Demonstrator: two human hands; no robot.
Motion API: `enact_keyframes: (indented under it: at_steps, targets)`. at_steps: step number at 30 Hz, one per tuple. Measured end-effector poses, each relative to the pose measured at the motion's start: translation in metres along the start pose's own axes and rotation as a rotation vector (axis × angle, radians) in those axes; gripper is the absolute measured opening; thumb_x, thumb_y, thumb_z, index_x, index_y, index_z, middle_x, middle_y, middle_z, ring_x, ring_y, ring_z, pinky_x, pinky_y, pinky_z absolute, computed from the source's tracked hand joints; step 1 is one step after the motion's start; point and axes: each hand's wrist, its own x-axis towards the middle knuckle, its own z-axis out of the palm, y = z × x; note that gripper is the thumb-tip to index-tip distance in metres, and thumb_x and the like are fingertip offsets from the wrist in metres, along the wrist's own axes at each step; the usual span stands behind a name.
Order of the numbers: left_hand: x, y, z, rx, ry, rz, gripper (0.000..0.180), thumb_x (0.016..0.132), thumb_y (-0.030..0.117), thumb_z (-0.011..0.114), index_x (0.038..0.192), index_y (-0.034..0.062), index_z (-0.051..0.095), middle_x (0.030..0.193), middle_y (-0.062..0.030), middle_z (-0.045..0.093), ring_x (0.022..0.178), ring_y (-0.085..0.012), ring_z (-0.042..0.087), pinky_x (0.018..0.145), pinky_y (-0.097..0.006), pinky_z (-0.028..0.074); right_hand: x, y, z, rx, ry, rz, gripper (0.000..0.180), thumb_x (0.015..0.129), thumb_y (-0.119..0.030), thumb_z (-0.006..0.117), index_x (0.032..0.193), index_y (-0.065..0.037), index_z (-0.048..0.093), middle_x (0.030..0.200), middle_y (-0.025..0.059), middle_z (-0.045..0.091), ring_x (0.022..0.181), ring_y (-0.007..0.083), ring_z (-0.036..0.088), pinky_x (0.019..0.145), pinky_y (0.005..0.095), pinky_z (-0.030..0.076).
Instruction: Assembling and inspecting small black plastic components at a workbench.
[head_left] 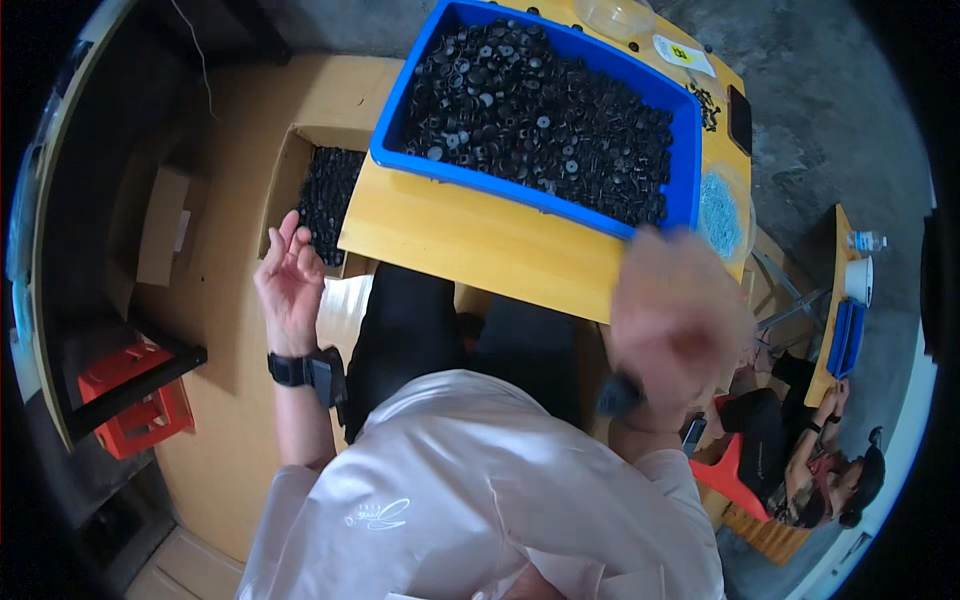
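My left hand [290, 280] is raised beside a cardboard box [285, 180] at the left of the table. Its fingers are apart and loosely bent, with nothing visible in them. Small black parts [330, 190] fill that box. Motion smears my right hand [680, 325], which is over the table's near right edge, close to the corner of a blue tray [530, 197]. Whether it holds anything cannot be made out. Many small black plastic pieces [540, 120], some of them round caps, are heaped in the tray.
The yellow table [470, 235] bears a heap of light blue bits [718, 215], a black phone [739, 120], a clear bowl [615, 15] and a white label [684, 55]. A red stool [140, 400] stands left. Another person [810, 470] sits at right by a narrow table [825, 330].
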Motion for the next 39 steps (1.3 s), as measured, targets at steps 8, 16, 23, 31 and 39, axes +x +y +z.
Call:
enact_keyframes:
  at_steps: [8,16,23,31,39]
  targets:
    - [-0.037,-0.035,0.054,0.058,-0.339,-0.112,0.031,0.091,0.027,0.043,0.107,0.0011,0.051,0.082,-0.0091,0.055,0.047,-0.0107,0.042,0.045,-0.020,0.035,0.036,0.123,-0.012,-0.778,-0.426,0.152,0.012,0.066,-0.002,0.062,0.077,-0.001,0.057,0.079,0.0140,0.056,0.073,0.0317,0.058,0.064,0.0394,0.046]
    - [-0.040,-0.062,0.076,0.143,-0.465,-0.261,0.030,0.088,0.025,0.051,0.104,-0.0005,0.051,0.077,-0.0107,0.057,0.050,-0.0128,0.053,0.045,-0.021,0.042,0.031,0.145,-0.009,-0.827,-0.413,0.137,0.011,0.067,-0.001,0.061,0.078,-0.001,0.059,0.079,0.0147,0.055,0.071,0.0325,0.057,0.064,0.0400,0.046]
    - [-0.039,-0.095,0.105,0.321,-0.476,-0.277,0.025,0.086,0.021,0.055,0.100,-0.0006,0.056,0.080,-0.0103,0.060,0.052,-0.0118,0.054,0.049,-0.020,0.044,0.005,0.073,-0.012,-0.216,-0.192,0.069,0.017,0.066,0.002,0.059,0.083,-0.003,0.061,0.078,0.0101,0.055,0.070,0.0234,0.057,0.063,0.0302,0.046]
    - [-0.055,-0.128,0.100,0.289,-0.544,-0.415,0.013,0.084,0.014,0.058,0.090,0.0019,0.058,0.073,-0.0079,0.061,0.058,-0.0139,0.058,0.055,-0.025,0.049,-0.058,0.066,0.018,-0.194,0.019,-0.094,0.019,0.060,-0.001,0.062,0.078,-0.006,0.061,0.077,0.0068,0.052,0.069,0.0244,0.052,0.062,0.0351,0.038]
    - [-0.057,-0.142,0.101,0.396,-0.558,-0.437,0.013,0.084,0.012,0.057,0.090,0.0004,0.056,0.075,-0.0103,0.061,0.061,-0.0141,0.059,0.056,-0.024,0.048,-0.103,0.074,-0.015,-0.249,0.167,0.185,0.021,0.067,0.001,0.059,0.087,-0.004,0.060,0.078,0.0099,0.053,0.071,0.0270,0.054,0.063,0.0357,0.043]
